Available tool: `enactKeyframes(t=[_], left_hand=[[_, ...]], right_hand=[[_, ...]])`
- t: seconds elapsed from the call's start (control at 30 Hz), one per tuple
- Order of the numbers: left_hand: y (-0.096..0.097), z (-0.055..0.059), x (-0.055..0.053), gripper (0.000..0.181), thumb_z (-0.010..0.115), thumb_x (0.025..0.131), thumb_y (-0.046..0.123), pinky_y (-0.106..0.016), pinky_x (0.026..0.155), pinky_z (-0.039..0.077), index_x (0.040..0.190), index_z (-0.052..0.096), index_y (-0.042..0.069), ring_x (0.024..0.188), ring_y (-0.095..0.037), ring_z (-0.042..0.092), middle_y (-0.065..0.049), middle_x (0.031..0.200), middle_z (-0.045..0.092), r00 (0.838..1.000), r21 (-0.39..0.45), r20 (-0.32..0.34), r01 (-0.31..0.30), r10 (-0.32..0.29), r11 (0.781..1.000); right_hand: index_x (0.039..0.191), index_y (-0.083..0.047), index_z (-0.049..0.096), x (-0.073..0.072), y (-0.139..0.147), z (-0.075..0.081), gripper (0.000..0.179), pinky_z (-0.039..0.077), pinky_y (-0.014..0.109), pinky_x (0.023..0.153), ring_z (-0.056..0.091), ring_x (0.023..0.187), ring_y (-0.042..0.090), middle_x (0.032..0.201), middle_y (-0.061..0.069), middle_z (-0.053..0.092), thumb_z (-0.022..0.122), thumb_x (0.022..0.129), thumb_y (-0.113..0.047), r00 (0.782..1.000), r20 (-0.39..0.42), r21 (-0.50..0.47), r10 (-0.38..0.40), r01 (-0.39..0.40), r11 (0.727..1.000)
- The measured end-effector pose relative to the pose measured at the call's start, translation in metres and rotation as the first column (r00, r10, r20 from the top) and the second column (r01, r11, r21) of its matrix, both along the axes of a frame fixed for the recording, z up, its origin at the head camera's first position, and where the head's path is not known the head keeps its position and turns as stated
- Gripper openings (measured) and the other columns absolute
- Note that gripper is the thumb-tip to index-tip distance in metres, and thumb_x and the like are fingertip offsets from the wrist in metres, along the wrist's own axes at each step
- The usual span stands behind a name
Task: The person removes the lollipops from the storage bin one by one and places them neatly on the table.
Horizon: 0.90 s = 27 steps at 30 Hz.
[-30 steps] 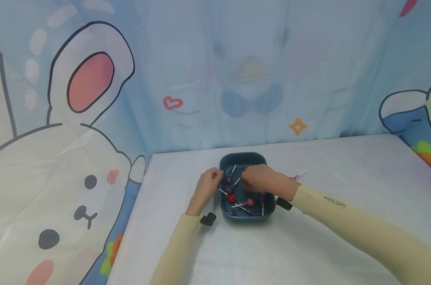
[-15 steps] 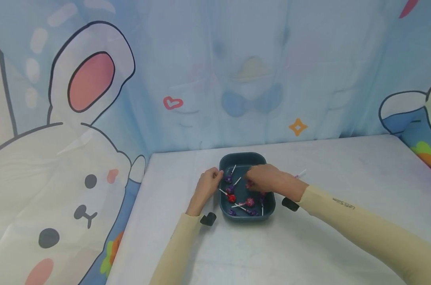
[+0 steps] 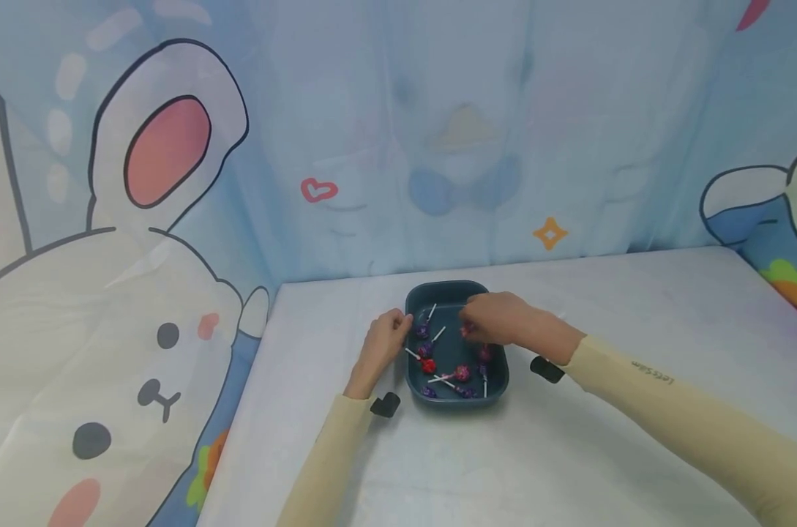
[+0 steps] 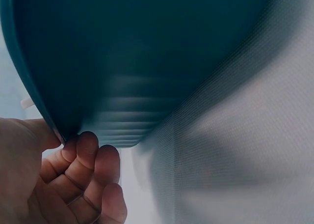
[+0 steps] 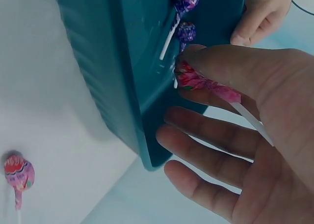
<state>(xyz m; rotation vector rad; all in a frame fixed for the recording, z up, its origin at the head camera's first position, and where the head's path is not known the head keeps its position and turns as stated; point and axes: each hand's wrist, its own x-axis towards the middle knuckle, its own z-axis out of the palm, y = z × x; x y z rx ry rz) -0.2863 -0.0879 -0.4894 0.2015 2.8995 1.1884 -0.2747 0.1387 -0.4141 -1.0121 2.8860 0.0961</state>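
Note:
A dark teal rectangular tub [image 3: 456, 404] stands on the table with several wrapped lollipops inside. My left hand [image 3: 380, 348] pinches its left rim; in the left wrist view the thumb is over the edge and the curled fingers lie against the outer wall [image 4: 122, 52]. Over the far right part of the tub, my right hand [image 3: 506, 319] pinches a pink-and-red lollipop [image 5: 189, 77] by its wrapped head between thumb and index finger. Its white stick points back toward the palm. The other right fingers are loosely bent near the tub's rim.
Inside the tub lie a red lollipop [image 3: 428, 366], a pink one [image 3: 462, 373] and several purple ones [image 5: 186, 0]. Another pink-and-red lollipop [image 5: 19, 174] lies on the white tabletop [image 3: 569, 439] outside the tub. A printed curtain [image 3: 385, 132] hangs behind the table.
My right hand has shifted to the right and slightly away across the tub with the lollipop. My left hand and the tub have stayed in place.

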Motion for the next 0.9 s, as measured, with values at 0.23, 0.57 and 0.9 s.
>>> enactKeyframes(t=[0.23,0.57,0.9], left_hand=[[-0.002,0.000,0.001,0.031,0.046,0.094,0.037,-0.024,0.049,0.037,0.078,0.055,0.013,0.054,-0.011,0.047,0.001,0.064,0.051,0.999,-0.010,-0.039,-0.008,0.008,1.000],[0.001,0.000,0.001,0.031,0.046,0.095,0.038,-0.024,0.050,0.037,0.079,0.055,0.013,0.056,-0.012,0.047,0.001,0.066,0.051,1.000,-0.009,-0.022,-0.012,0.012,1.000],[0.001,0.002,0.002,0.031,0.046,0.094,0.038,-0.023,0.050,0.038,0.080,0.055,0.013,0.056,-0.013,0.047,0.000,0.066,0.051,1.000,0.004,-0.015,-0.003,0.004,1.000]], right_hand=[[0.096,-0.018,0.066,-0.002,0.008,0.002,0.021,0.047,0.031,0.060,0.056,0.074,0.012,0.082,-0.003,0.058,0.068,0.080,-0.033,1.000,0.002,0.011,-0.014,0.014,1.000],[0.099,-0.018,0.066,-0.001,0.025,0.005,0.022,0.050,0.034,0.068,0.059,0.081,0.012,0.088,-0.004,0.060,0.069,0.081,-0.031,0.998,0.006,-0.072,-0.055,0.055,0.996],[0.103,-0.016,0.064,0.000,0.044,0.009,0.028,0.049,0.033,0.064,0.054,0.069,0.009,0.092,0.001,0.059,0.068,0.081,-0.032,0.984,0.062,-0.073,-0.169,0.173,0.982]])
